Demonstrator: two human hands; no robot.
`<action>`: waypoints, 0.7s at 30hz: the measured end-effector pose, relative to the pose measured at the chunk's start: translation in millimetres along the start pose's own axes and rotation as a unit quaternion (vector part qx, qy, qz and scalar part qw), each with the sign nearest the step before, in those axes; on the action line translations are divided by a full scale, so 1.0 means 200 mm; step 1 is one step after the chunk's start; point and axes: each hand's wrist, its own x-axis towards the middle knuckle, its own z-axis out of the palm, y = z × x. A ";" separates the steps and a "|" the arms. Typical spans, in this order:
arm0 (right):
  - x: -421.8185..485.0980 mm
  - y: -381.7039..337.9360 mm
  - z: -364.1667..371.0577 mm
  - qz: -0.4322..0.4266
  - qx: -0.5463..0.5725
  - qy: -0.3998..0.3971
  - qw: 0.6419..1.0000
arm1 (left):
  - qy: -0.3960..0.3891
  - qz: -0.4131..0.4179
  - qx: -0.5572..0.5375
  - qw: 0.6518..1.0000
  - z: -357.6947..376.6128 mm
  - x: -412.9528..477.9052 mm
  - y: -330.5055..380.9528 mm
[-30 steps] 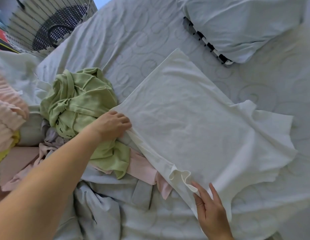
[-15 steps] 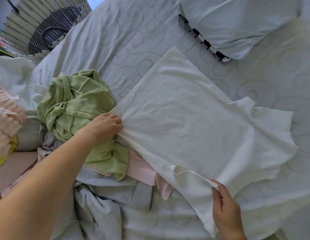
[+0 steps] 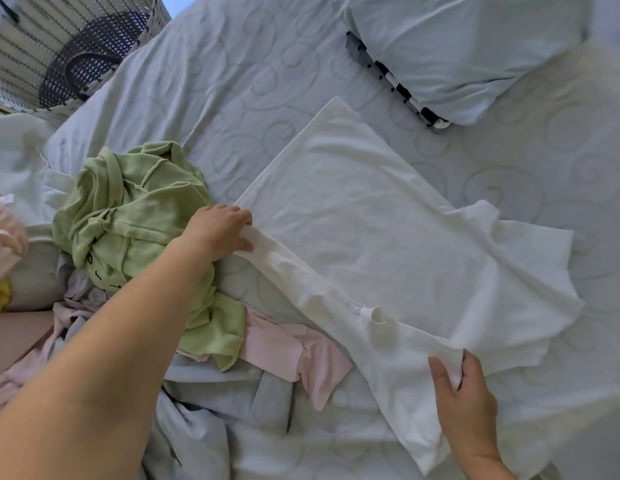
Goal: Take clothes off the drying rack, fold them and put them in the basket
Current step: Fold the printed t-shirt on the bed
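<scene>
Item: white T-shirt, lying spread across the middle of the bed, one squared corner pointing toward the far edge and the sleeved end toward the right edge. Change noted: a second ago its near long side was lying flat, and now that side is rising off the bed as a taut ridge strung between the two hands. Left hand: earlier resting on the shirt's left margin with fingers laid over it, now pinching that margin between thumb and curled fingers, just beside the green garment. Right hand: earlier lying with fingers straight by the near sleeve, now gripping a bunch of fabric, thumb on one side and fingers curling round the other. Reading: a lengthwise fold appears to be starting, with the lifted side likely going over toward the shirt's middle. Basket: standing off the bed's far left corner, well apart from the shirt. Awaiting folding: green garment, pink garment and grey garment, lying heaped along the left and near edges. Pillow: sitting toward the far right corner
</scene>
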 end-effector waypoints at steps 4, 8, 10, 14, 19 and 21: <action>0.00 0.02 0.01 -0.036 0.004 0.022 0.999 | 0.001 -0.048 -0.161 0.986 -0.04 -0.01 -0.04; 0.04 0.05 -0.01 -0.034 -0.011 0.023 0.999 | 0.060 -0.091 -0.187 0.976 -0.04 -0.02 -0.04; 0.06 0.04 -0.01 -0.045 -0.038 0.035 0.998 | 0.170 -0.114 -0.157 0.966 -0.01 -0.03 -0.01; 0.07 0.05 0.00 -0.309 -0.236 0.088 0.917 | 0.384 -0.069 -0.114 0.914 0.08 -0.12 0.11; 0.05 0.06 0.06 -0.455 -0.266 0.001 0.850 | 0.357 -0.009 -0.063 0.932 0.34 -0.28 0.21; 0.07 0.07 0.08 -0.445 -0.275 -0.009 0.852 | 0.344 -0.022 -0.053 0.937 0.35 -0.28 0.17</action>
